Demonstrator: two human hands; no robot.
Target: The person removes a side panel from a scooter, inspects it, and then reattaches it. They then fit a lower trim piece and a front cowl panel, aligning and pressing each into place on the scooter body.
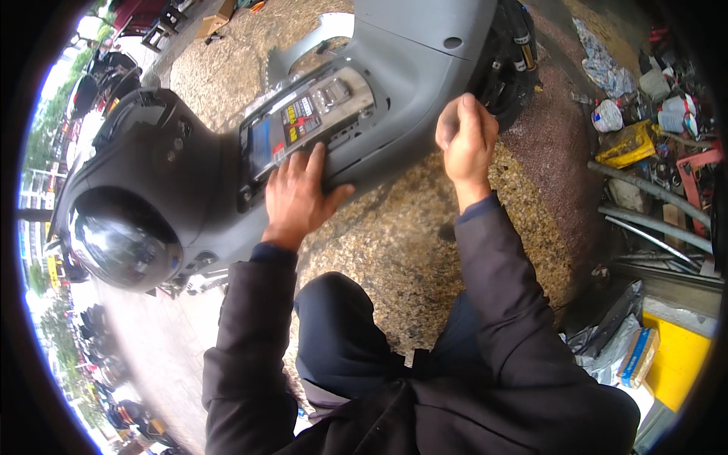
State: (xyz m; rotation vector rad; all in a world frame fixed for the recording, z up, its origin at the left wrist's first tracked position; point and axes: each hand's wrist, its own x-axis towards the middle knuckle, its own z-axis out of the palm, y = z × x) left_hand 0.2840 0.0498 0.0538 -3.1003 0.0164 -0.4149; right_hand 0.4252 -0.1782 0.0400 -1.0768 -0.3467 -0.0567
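Observation:
A grey electric scooter (421, 72) stands across the view in front of me, its headlight end to the left. The opening in its footboard shows a battery (302, 120) with a coloured label and a metal bracket at its right end. My left hand (297, 193) lies on the near rim of that opening, fingers stretched over the edge and thumb apart. Held up by the scooter's near side, towards the rear wheel, my right hand (468, 140) is closed with the thumb on top. What its curled fingers may hold is hidden.
Pebbled ground (379, 265) lies between my knees and the scooter. To the right are metal pipes (656, 220), a yellow plastic piece (628, 145), a white tub (607, 116) and other clutter. A small blue-and-tan box (638, 356) sits at the lower right. More scooters are parked far left.

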